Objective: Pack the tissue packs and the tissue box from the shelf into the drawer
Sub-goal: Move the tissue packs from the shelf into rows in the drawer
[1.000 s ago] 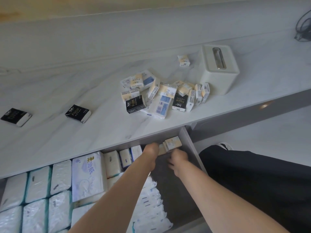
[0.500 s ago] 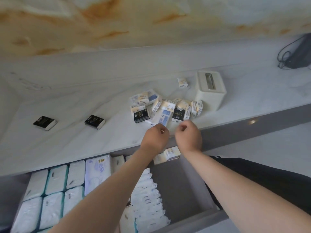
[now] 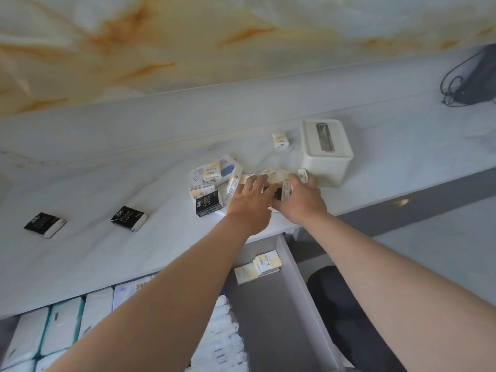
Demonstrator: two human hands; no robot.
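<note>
Head camera shows both your hands down on the pile of small cream, blue and black plastic-wrapped tissue packs (image 3: 214, 181) on the white marble-patterned shelf (image 3: 107, 183). Your left hand (image 3: 251, 202) lies spread over the middle of the pile, fingers extended, with nothing visibly pinched. Your right hand (image 3: 302, 201) curls around a few packs at the pile's right end, one black-and-white pack standing between the two hands; whether it has closed on them I cannot tell.

Just right of the pile, nearly touching your right hand, sits the cream hard-shelled tissue box with a slot in its lid (image 3: 326, 151). One small cream pack (image 3: 280, 140) lies alone behind the pile, and two black packs (image 3: 128, 218) lie well apart at far left. Below the shelf edge the grey open drawer (image 3: 271, 318) already holds two cream packs (image 3: 257, 267) at its far end, beside rows of larger white soft tissue bundles (image 3: 61, 326) on the left.

The packs look light and squashy, and their film wrap is probably slick, so gather several and squeeze across the flat faces. The box seems rigid; take it by opposite side walls, not the lid.
</note>
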